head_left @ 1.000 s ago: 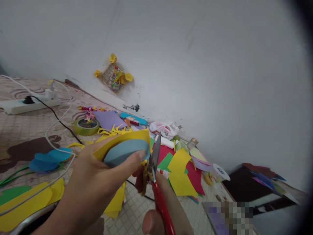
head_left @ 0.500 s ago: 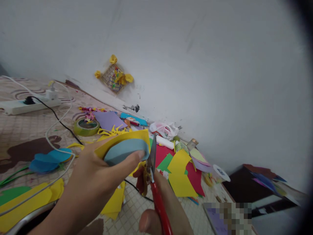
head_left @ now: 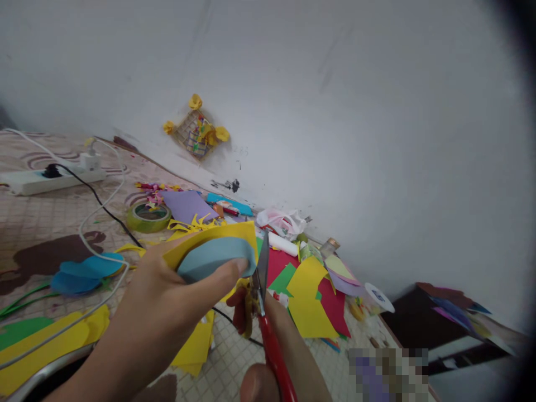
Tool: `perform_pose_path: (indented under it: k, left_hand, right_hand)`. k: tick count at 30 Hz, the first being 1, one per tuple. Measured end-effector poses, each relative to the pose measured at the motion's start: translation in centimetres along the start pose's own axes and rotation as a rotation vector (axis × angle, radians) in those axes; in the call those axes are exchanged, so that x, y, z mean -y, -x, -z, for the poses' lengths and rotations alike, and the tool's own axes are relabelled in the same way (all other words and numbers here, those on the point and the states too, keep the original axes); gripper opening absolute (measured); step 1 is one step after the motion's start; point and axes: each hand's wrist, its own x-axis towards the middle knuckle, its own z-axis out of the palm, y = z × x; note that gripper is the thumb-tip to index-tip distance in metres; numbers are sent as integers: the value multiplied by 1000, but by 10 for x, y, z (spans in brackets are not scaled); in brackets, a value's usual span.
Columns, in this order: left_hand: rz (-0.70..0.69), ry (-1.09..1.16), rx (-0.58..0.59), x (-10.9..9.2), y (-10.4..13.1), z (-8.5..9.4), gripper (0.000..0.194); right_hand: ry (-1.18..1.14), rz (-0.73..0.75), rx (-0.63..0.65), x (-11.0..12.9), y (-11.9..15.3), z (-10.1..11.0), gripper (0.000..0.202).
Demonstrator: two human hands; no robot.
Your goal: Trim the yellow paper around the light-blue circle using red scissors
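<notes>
My left hand point(head_left: 180, 301) pinches a rounded light-blue paper piece point(head_left: 215, 255) laid against a sheet of yellow paper point(head_left: 245, 230). The thumb presses on the blue piece near its right end. My right hand point(head_left: 288, 346) holds red-handled scissors point(head_left: 272, 340) upright, blades pointing up and slightly apart. The blades stand at the right edge of the yellow paper, close to my left thumb tip. A narrow yellow strip point(head_left: 250, 312) hangs by the scissor pivot, beside my right fingers. My right palm is partly hidden behind the handle.
A roll of tape point(head_left: 148, 216), a purple sheet point(head_left: 188, 205) and blue paper cutouts point(head_left: 84, 273) lie to the left. Yellow paper point(head_left: 310, 301) and red paper point(head_left: 335, 312) lie to the right. Cables run from a white power strip point(head_left: 54, 181). A wall point(head_left: 335, 139) rises behind.
Both hands, the papers and the scissors stay in almost the same place. The view has shifted very slightly; the scissor blades look nearly unchanged.
</notes>
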Motion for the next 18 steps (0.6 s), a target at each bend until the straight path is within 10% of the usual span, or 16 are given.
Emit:
perform_pose_path:
  k: [18]
  left_hand:
    - [-4,54,38,-10,-1,-3,13]
  right_hand:
    - [127,165,-146,70,34,-6,68]
